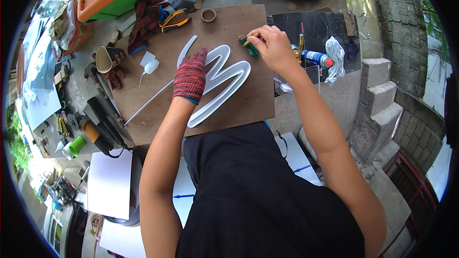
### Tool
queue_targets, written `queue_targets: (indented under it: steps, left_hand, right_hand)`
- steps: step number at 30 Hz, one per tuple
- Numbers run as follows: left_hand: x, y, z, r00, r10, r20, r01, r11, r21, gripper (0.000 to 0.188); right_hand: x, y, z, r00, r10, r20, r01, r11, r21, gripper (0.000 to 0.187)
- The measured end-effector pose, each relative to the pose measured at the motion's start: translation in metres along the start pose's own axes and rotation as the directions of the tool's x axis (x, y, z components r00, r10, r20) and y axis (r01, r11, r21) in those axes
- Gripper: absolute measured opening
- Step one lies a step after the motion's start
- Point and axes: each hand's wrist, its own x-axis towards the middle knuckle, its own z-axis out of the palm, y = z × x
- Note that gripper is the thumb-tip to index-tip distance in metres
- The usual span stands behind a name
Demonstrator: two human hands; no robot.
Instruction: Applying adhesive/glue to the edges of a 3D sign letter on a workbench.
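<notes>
Left hand lies palm-down on white lettering; right hand pinches.

Before you, the letter-shaped channel lies on the board. Behind it is the small round bowl, with the pliers at its left. The squeeze bottle lies left of the channel, the spray can right, beyond the board.

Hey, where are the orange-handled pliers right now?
In the head view, the pliers lie near the brown board's upper edge, left of centre, between the dark red glove and the small round pot.
</notes>
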Motion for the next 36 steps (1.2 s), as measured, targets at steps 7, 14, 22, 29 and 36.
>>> queue_targets:
  steps: [7,14,22,29,36]
  left_hand:
    - [0.001,0.006,-0.006,0.999,-0.038,0.032,0.039,0.999,-0.016,0.049]
    - [-0.005,0.003,-0.002,0.998,-0.054,0.017,0.054,0.998,-0.027,0.058]
    - [-0.009,0.005,-0.007,0.997,-0.063,0.033,0.065,0.997,-0.036,0.061]
    - [-0.009,0.01,-0.009,0.999,-0.045,0.026,0.047,0.996,-0.07,0.055]
    - [-0.01,0.006,-0.002,0.999,-0.004,-0.042,0.0,0.996,-0.085,0.047]
  right_hand:
    - [0.018,0.023,0.032,0.997,0.074,-0.027,-0.076,0.996,-0.046,0.025]
    - [0.046,0.032,0.048,0.987,0.158,-0.015,-0.159,0.986,-0.048,0.03]
    - [0.036,0.012,0.051,0.974,0.12,-0.194,-0.119,0.993,0.019,0.027]
    - [0.03,-0.003,0.047,0.96,0.206,0.191,-0.212,0.977,0.01,0.027]
    - [0.039,-0.016,0.042,0.932,0.226,0.283,-0.236,0.972,-0.001,0.031]
